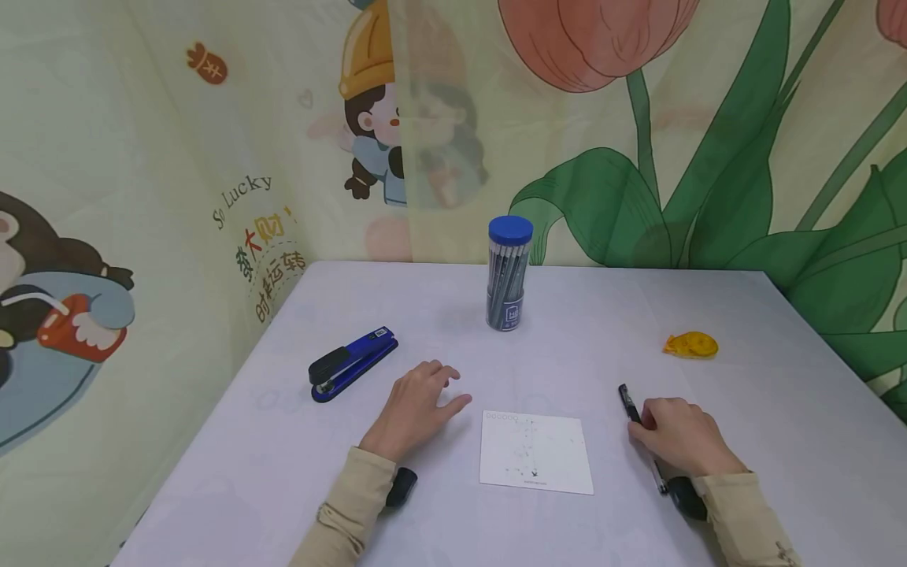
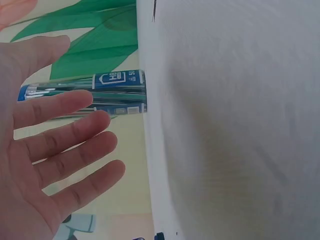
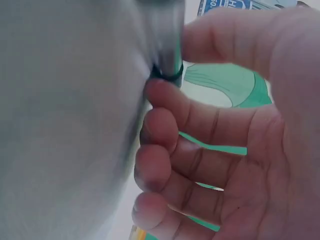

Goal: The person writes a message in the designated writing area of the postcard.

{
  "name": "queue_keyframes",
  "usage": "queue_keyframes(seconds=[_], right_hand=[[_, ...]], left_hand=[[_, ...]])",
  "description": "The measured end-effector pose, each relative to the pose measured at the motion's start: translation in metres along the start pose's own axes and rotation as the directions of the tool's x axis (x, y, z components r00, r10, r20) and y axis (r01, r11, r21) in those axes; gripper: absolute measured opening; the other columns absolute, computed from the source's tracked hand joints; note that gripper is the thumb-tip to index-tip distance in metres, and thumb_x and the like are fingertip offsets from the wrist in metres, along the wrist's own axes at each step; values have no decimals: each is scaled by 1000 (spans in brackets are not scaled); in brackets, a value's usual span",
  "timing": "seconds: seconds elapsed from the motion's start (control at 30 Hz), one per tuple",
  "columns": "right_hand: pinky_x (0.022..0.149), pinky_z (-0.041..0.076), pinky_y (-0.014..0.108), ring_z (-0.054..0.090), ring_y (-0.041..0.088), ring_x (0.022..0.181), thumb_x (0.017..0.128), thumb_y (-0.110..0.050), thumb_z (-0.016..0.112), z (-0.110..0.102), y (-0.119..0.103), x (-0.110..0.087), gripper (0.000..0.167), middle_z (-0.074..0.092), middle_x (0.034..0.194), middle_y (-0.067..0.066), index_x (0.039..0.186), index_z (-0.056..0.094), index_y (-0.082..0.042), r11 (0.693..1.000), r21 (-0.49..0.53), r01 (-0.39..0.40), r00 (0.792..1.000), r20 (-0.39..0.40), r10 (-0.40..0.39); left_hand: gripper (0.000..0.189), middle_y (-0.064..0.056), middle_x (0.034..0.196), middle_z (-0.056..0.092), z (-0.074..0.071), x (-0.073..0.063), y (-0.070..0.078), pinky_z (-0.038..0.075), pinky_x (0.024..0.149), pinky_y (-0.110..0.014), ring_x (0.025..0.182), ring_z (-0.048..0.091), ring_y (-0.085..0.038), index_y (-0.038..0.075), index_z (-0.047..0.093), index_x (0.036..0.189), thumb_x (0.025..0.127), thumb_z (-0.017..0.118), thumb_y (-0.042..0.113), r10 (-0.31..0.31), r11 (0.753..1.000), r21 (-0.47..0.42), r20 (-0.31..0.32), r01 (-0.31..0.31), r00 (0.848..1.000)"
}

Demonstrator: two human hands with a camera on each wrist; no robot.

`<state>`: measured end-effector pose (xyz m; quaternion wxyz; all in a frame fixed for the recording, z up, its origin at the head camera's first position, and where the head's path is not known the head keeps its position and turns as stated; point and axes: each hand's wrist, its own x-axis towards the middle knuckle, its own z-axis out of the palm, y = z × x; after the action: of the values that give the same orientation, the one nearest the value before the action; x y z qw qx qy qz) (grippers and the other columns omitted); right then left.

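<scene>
On the right of the table in the head view, my right hand (image 1: 676, 433) pinches a pen (image 1: 627, 400) with a dark cap and a clear barrel. Close up in the right wrist view, thumb and index finger sit on either side of the pen (image 3: 167, 45); the other fingers curl beside it. My left hand (image 1: 414, 409) is held over the table between a blue and black stapler (image 1: 353, 365) and a white sheet of paper (image 1: 536, 453). Its fingers are spread and hold nothing, as the left wrist view shows of the same hand (image 2: 50, 140).
A clear tub of pencils (image 1: 507, 276) with a blue lid stands upright near the table's back edge. At the right lies a small yellow object (image 1: 691, 345), perhaps a correction tape. A printed cloth (image 1: 453, 228) hangs behind the white table (image 1: 234, 472).
</scene>
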<state>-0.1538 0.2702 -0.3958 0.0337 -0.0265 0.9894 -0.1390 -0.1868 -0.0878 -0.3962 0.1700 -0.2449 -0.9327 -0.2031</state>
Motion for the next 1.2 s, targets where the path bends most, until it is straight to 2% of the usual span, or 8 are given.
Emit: queue_keyframes(seconds=[0.43, 0.57, 0.67, 0.83, 0.9, 1.0, 1.1, 1.2], right_hand=[[49, 37, 29, 43, 16, 53, 83, -13, 70, 1, -2, 2, 17, 49, 60, 1, 74, 60, -2, 994, 34, 102, 977, -190, -94], [50, 39, 29, 44, 15, 54, 81, -11, 73, 1, -4, 2, 15, 53, 62, 1, 76, 63, -1, 989, 23, 149, 957, -256, -139], [52, 43, 30, 49, 14, 57, 79, -9, 75, 1, -7, 2, 13, 58, 65, 1, 78, 65, -1, 978, -9, 207, 927, -317, -199], [54, 48, 32, 56, 14, 61, 74, -6, 79, 3, -11, 0, 14, 63, 71, 2, 81, 67, -2, 947, -78, 312, 852, -418, -315], [53, 47, 30, 55, 13, 61, 71, -3, 80, 5, -12, 1, 17, 62, 73, 2, 81, 66, -3, 924, -112, 365, 802, -466, -373], [51, 47, 27, 52, 11, 61, 67, -2, 82, 7, -14, 2, 22, 61, 74, 2, 81, 65, -3, 879, -160, 450, 707, -537, -460], [51, 47, 26, 51, 11, 62, 83, -19, 75, 10, -17, 5, 19, 59, 77, 2, 83, 65, -4, 834, -187, 519, 625, -583, -519], [50, 47, 24, 50, 11, 64, 97, -42, 48, 13, -21, 6, 43, 58, 80, 2, 85, 65, -4, 807, -207, 553, 579, -602, -550]], left_hand=[[32, 0, 78, 61, 0, 0, 2, 43, 58, -22, 70, 55, -13, 6, 72, 99, 82, 76, 32, 24, 1000, 3, -23, -24, 999], [37, 0, 78, 60, 1, 0, 2, 42, 57, -21, 68, 53, -12, 4, 70, 106, 81, 76, 31, 14, 1000, 0, -27, -14, 1000], [41, -1, 80, 61, 1, 0, 4, 42, 58, -21, 68, 52, -12, 3, 67, 111, 82, 76, 30, 5, 1000, -20, -17, -5, 1000], [42, -3, 86, 63, 1, 0, 10, 45, 61, -22, 72, 54, -12, 3, 66, 115, 84, 74, 30, 4, 998, -62, 22, -2, 1000], [42, -2, 88, 63, 1, 0, 12, 46, 63, -23, 73, 55, -13, 3, 66, 115, 84, 73, 31, 10, 997, -72, 22, -8, 1000], [41, -1, 89, 64, 2, 0, 15, 46, 64, -24, 75, 56, -13, 4, 66, 115, 84, 73, 30, 28, 996, -81, 15, -27, 999], [41, -1, 91, 64, 3, -1, 17, 47, 64, -23, 77, 58, -14, 3, 66, 115, 84, 74, 30, 55, 995, -89, 7, -54, 998], [40, -2, 91, 65, 6, -1, 20, 47, 64, -24, 79, 59, -14, 3, 66, 114, 83, 74, 28, 87, 991, -99, -8, -87, 996]])
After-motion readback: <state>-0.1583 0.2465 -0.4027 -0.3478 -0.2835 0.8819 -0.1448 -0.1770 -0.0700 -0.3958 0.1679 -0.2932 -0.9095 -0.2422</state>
